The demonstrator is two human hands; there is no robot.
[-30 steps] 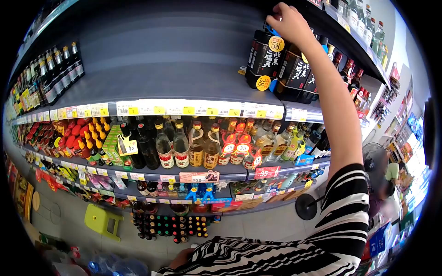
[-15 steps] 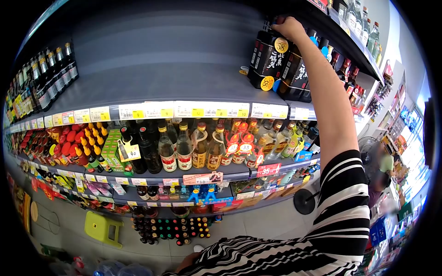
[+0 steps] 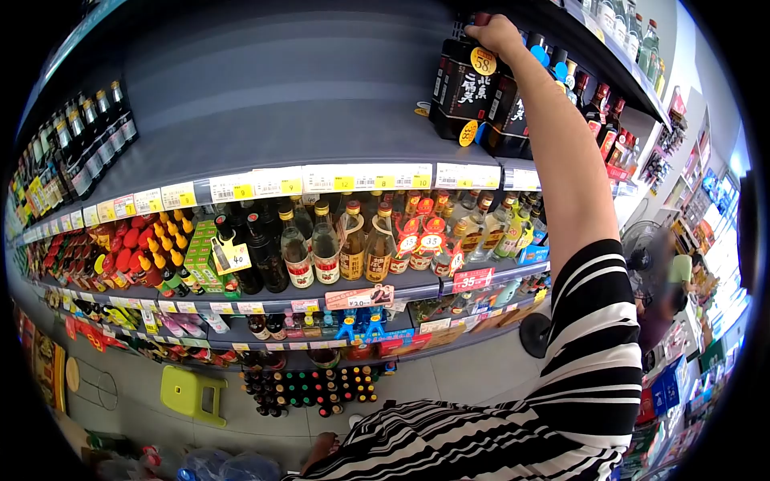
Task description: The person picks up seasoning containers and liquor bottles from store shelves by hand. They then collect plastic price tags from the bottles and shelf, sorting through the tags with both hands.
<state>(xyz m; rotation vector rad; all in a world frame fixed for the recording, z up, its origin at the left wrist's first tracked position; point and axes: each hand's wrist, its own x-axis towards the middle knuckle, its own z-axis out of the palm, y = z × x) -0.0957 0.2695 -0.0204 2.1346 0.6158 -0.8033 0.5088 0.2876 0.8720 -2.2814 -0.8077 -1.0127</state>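
Right hand [image 3: 499, 34] reaches up to the top of a black bottle [image 3: 463, 90], its fingers bent inward near a dark red cap [image 3: 483, 18]; it looks partly closed, but whether it has a firm hold of the neck is hidden. That bottle stands on the shelf, looking close to upright, with a round yellow 58 tag [image 3: 483, 62] high on its front and another yellow tag [image 3: 468, 133] at its lower corner. Just right of it is a second black bottle [image 3: 505, 120], partly covered by the forearm [image 3: 553, 128], so a sideways swing of the arm or a tilt at the neck could knock the two together. Blue round tags [image 3: 539, 54] beyond that neighbour could snag on the wrist if it drifted right. Above and to the right of the black bottle, the upper shelf [image 3: 622, 68] leaves what looks like little headroom; lifting too steeply might strike its edge. Below the bottle runs the price label strip [image 3: 345, 178], and under that are clear bottles [image 3: 296, 252] packed close together; a grip slipping on the narrow top could send glass down onto them or further, to the floor [image 3: 465, 373]. Left hand [image 3: 325, 445], seemingly the small patch of skin far below the bottle, shows too little to tell how open it is or whether it holds anything, and appears too low to steady the base.
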